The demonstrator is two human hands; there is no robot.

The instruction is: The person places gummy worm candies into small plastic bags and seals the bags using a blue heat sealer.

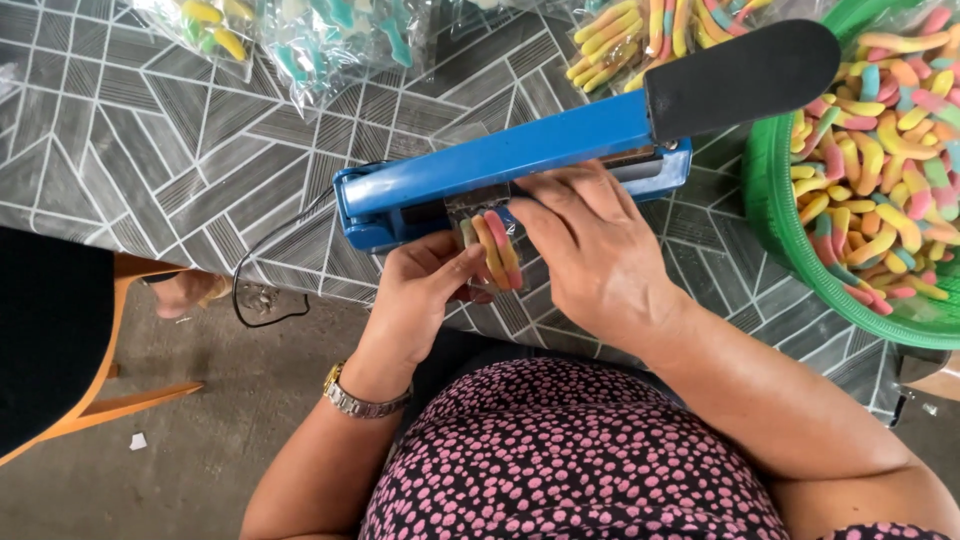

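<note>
Sealing is the step in hand, by the look of it: a small clear plastic bag of striped gummy worms (pixel 492 245) lies with its mouth tucked under the raised arm of the blue tabletop heat sealer with a black handle (pixel 520 160). The left hand (pixel 425 295), just below the sealer, pinches the bag's lower edge between thumb and curled fingers. The right hand (pixel 590 245) lies flat, fingers together and stretched, pressing the bag's top against the sealer's bar. Right of the sealer stands a green plastic basket (pixel 770 200) heaped with loose worms. Next, the bag mouth likely needs to lie flat and straight.
</note>
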